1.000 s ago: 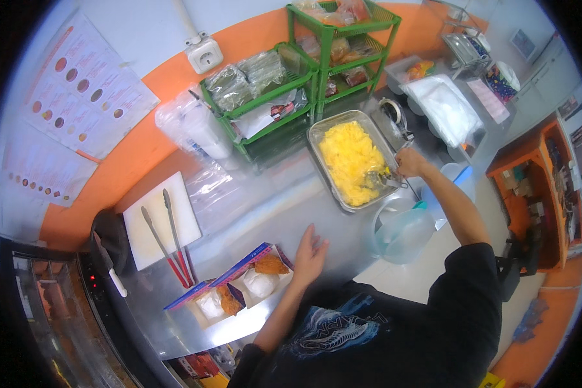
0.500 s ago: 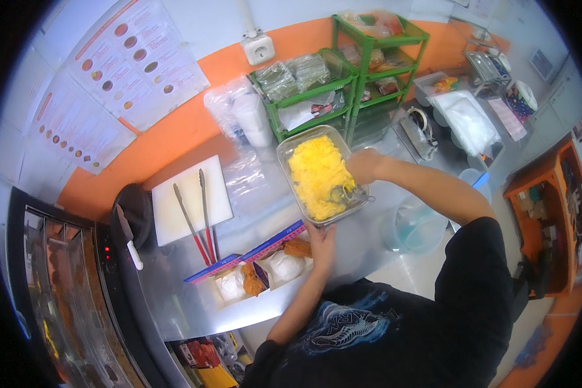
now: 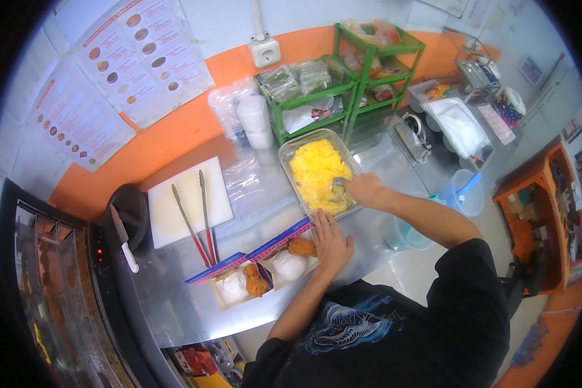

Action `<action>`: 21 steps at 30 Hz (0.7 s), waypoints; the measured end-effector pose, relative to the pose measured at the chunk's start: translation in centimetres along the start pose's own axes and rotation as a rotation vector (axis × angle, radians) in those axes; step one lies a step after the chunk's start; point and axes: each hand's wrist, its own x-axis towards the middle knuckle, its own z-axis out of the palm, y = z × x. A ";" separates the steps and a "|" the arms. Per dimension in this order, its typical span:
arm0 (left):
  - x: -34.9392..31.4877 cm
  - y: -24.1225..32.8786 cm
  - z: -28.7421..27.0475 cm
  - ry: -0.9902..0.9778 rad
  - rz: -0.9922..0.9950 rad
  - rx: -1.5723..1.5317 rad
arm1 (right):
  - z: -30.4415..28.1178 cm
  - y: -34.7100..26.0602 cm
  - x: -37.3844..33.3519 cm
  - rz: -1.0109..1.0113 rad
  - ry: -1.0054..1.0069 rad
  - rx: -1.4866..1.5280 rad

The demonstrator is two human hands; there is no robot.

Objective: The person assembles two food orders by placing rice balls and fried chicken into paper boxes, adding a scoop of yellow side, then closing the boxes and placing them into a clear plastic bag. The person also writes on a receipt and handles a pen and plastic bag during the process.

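A metal tray (image 3: 293,169) holds a heap of yellow scrambled egg (image 3: 317,167). My right hand (image 3: 366,190) is closed around the handle of a metal spoon (image 3: 339,183), its head in the egg at the tray's right side. My left hand (image 3: 332,244) has its fingers stretched out, fingertips at the tray's near edge, beside the right-hand food box. Two open paper boxes with blue and pink lids (image 3: 275,246) stand side by side. Each contains a white wrapped bundle (image 3: 289,265) and a piece of fried chicken (image 3: 257,282).
Red-handled tongs (image 3: 207,216) rest on a white cutting board (image 3: 168,213) at left. A knife (image 3: 124,239) lies across a dark round pan (image 3: 136,202). Green shelves (image 3: 362,97) stand behind the tray. Clear plastic tubs (image 3: 407,234) are at right, near my forearm.
My left hand has let go of the tray's near rim, and its fingers now lie extended. My right hand with the spoon has moved down, away from above the tray's right rim.
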 end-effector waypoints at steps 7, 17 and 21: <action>0.3 -0.5 0.0 -0.043 0.030 0.076 | 4.2 -1.5 3.1 -0.020 0.192 -0.071; 0.8 -0.2 -1.0 -0.148 -0.011 0.062 | 4.6 0.9 1.3 -0.228 0.272 -0.060; 0.6 0.3 -0.9 -0.131 0.002 0.085 | 4.3 0.4 1.4 -0.224 0.223 -0.065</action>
